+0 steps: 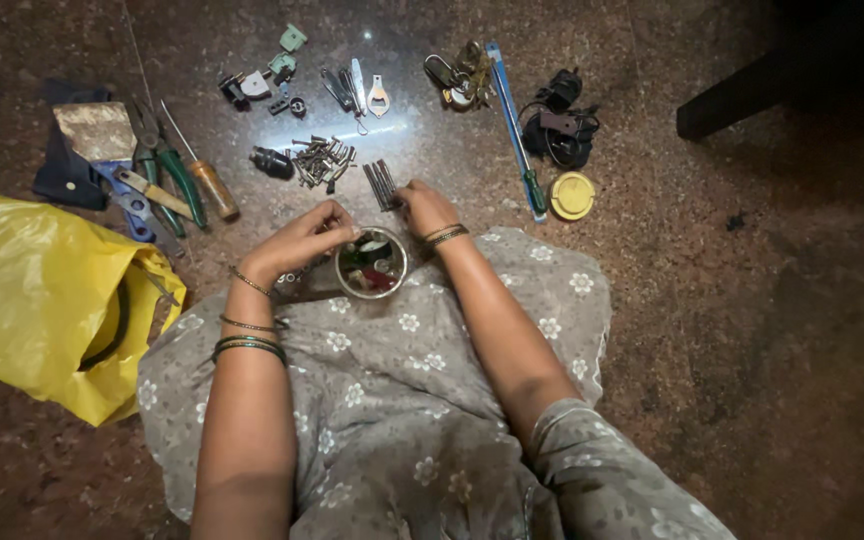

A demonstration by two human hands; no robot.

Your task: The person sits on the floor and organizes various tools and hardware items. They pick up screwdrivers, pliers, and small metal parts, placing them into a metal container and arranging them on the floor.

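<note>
A speckled brown stone floor [752, 330] fills the frame, and a grey flowered garment [402, 400] is spread over the lap in the lower middle. A crumpled yellow plastic bag [32, 290] is seen at the left edge. Green-handled pliers [167, 165] and a wooden-handled screwdriver [202, 170] are laid out in the upper left, a long blue tool [514, 125] in the upper middle, with a round yellow lid [572, 195] just beside its lower end.

A small round metal tin [372, 263], filled with mixed small parts, is held on the lap edge in the middle of the frame. The left hand [302, 240] is closed about its rim, fingers curled over the top. The right hand [424, 205] is reached just beyond it to a row of dark rods [382, 183] on the floor; whether its grip is clenched on one cannot be told. A heap of screws [320, 160] lies just above.

The sorting is judged best done with the tin kept steady and level, and one rod pinched at a time so that the row is not scattered
</note>
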